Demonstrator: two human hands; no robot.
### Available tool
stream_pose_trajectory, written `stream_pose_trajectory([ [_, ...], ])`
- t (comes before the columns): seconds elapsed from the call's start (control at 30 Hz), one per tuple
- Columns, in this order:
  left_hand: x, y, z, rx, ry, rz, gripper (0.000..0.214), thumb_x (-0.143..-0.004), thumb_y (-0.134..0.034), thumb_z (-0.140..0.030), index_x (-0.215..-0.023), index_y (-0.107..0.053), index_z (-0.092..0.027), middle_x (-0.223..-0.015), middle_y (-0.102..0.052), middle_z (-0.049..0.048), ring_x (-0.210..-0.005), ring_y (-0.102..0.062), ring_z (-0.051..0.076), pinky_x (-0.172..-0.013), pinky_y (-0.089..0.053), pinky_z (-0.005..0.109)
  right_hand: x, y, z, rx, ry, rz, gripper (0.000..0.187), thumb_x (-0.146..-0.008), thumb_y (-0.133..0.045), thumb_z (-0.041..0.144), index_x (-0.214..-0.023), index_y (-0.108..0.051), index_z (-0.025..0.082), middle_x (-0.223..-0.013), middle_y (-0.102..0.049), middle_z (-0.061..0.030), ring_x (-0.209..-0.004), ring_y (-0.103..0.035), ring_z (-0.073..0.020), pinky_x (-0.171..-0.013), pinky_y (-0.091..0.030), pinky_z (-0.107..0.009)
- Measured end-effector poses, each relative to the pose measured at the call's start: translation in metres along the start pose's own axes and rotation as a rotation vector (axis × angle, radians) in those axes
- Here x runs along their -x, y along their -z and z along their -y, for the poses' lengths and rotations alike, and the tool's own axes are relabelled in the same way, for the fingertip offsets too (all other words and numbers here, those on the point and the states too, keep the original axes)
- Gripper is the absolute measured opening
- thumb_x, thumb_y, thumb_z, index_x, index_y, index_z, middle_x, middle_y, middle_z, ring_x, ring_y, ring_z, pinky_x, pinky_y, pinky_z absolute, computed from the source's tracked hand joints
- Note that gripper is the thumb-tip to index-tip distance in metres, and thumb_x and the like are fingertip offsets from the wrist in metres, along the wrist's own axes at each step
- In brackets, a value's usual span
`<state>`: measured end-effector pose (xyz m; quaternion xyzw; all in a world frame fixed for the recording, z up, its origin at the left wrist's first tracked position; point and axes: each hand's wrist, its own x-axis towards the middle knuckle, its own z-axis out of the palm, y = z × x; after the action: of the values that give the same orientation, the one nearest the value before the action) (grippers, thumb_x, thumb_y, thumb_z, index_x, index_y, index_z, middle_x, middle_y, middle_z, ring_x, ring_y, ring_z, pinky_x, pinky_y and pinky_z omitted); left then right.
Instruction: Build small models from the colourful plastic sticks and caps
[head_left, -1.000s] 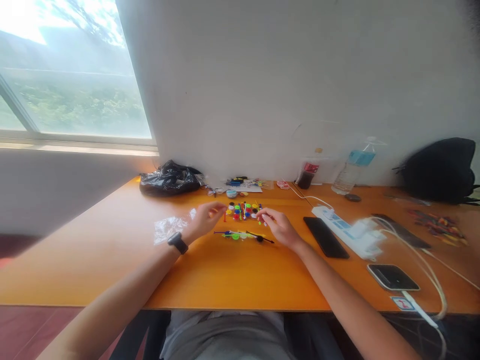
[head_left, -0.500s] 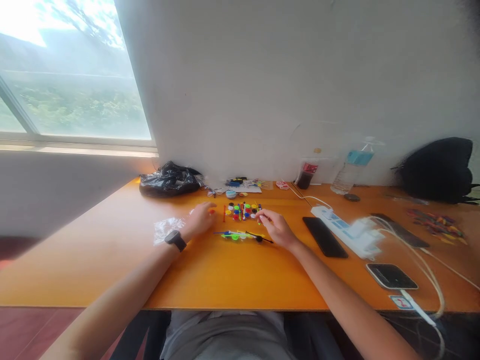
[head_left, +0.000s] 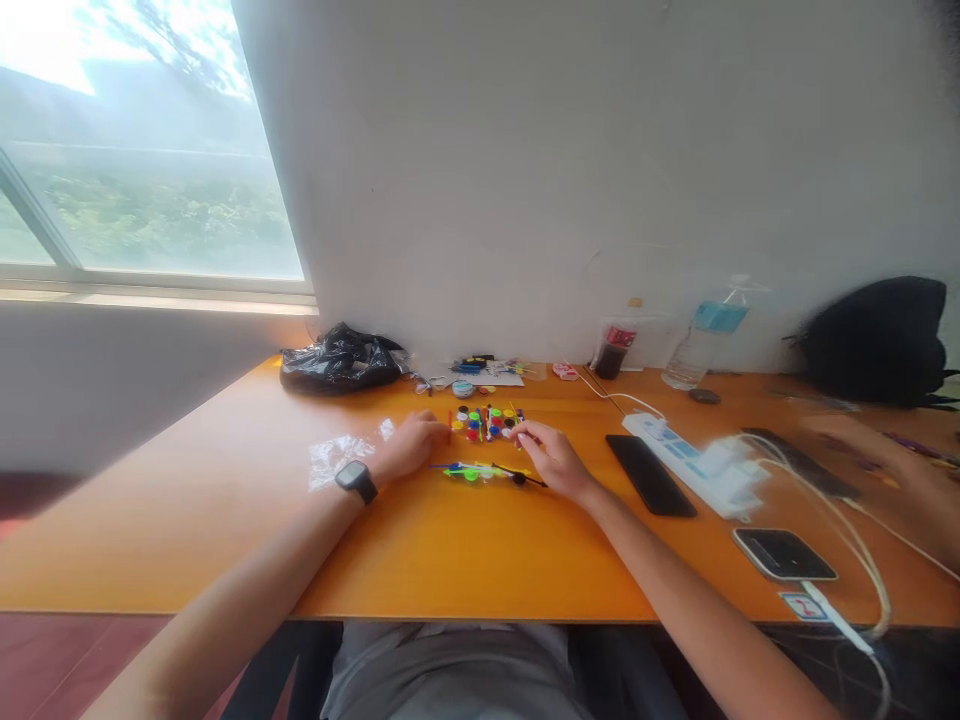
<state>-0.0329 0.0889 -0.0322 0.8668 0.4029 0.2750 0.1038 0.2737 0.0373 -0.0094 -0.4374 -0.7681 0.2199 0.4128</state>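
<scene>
Several small coloured discs and thin plastic sticks [head_left: 484, 424] lie in a compact block at the middle of the table. At its left edge rests my left hand [head_left: 411, 446], fingers closed together beside a red stick; its fingertips are too small to make out. My right hand [head_left: 556, 458] is at the block's right edge, thumb and fingers pinched near the discs; whatever is between them cannot be made out. Nearer to me lies a row of sticks with discs [head_left: 480, 472], including a green disc and a black piece, between my wrists.
A crinkled clear plastic bag [head_left: 330, 460] lies left of my left hand. A black phone [head_left: 649, 474] and a white power strip [head_left: 686, 460] with cables are on the right. A black plastic bag [head_left: 341, 360] stands behind. Another person's blurred hand [head_left: 847, 440] reaches in at right.
My left hand has lowered slightly and its fingers have drawn together by the block's left edge. My right hand has hardly moved. Another person's hand has come in over the coloured pieces at right.
</scene>
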Motion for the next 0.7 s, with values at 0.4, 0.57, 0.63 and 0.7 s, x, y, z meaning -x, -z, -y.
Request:
stream_pose_trajectory([
  [0.4, 0.0021, 0.0073, -0.0001, -0.069, 0.191, -0.131, 0.036, -0.099, -0.04, -0.015, -0.116, -0.071, -0.021, -0.111, -0.076, 0.0103, -0.103, -0.07, 0.027, -0.09, -0.051, 0.035, 0.0007, -0.0014, -0.0017, 0.013, 0.016, 0.012, 0.027, -0.102, -0.048, 0.034, -0.099, -0.072, 0.021, -0.093, -0.072, -0.0072, -0.089, -0.068, -0.0241, -0.082, -0.051, -0.035],
  [0.57, 0.0025, 0.0086, -0.0009, -0.133, 0.134, -0.056, 0.028, -0.102, -0.048, -0.026, -0.106, -0.075, -0.025, -0.108, -0.076, 0.008, -0.098, -0.07, 0.025, -0.084, -0.049, 0.031, 0.001, -0.0012, -0.002, 0.026, 0.017, 0.021, 0.026, -0.102, -0.048, 0.033, -0.099, -0.072, 0.021, -0.093, -0.073, -0.0068, -0.089, -0.068, -0.0242, -0.082, -0.05, -0.036],
  [0.63, 0.0029, 0.0094, -0.002, -0.164, 0.137, -0.023, 0.029, -0.101, -0.049, -0.026, -0.09, -0.076, -0.025, -0.098, -0.075, 0.007, -0.089, -0.069, 0.024, -0.078, -0.047, 0.03, 0.0012, -0.0012, -0.0019, 0.031, 0.015, 0.023, 0.026, -0.102, -0.048, 0.032, -0.099, -0.072, 0.021, -0.093, -0.073, -0.0065, -0.089, -0.069, -0.0242, -0.083, -0.05, -0.036],
  [0.7, 0.0034, 0.0099, -0.0026, -0.174, 0.152, -0.024, 0.029, -0.099, -0.051, -0.026, -0.084, -0.075, -0.025, -0.095, -0.073, 0.0065, -0.086, -0.067, 0.023, -0.075, -0.046, 0.03, 0.0012, -0.0013, -0.0018, 0.032, 0.013, 0.023, 0.026, -0.102, -0.048, 0.032, -0.1, -0.072, 0.022, -0.093, -0.073, -0.0064, -0.089, -0.069, -0.0241, -0.083, -0.05, -0.036],
])
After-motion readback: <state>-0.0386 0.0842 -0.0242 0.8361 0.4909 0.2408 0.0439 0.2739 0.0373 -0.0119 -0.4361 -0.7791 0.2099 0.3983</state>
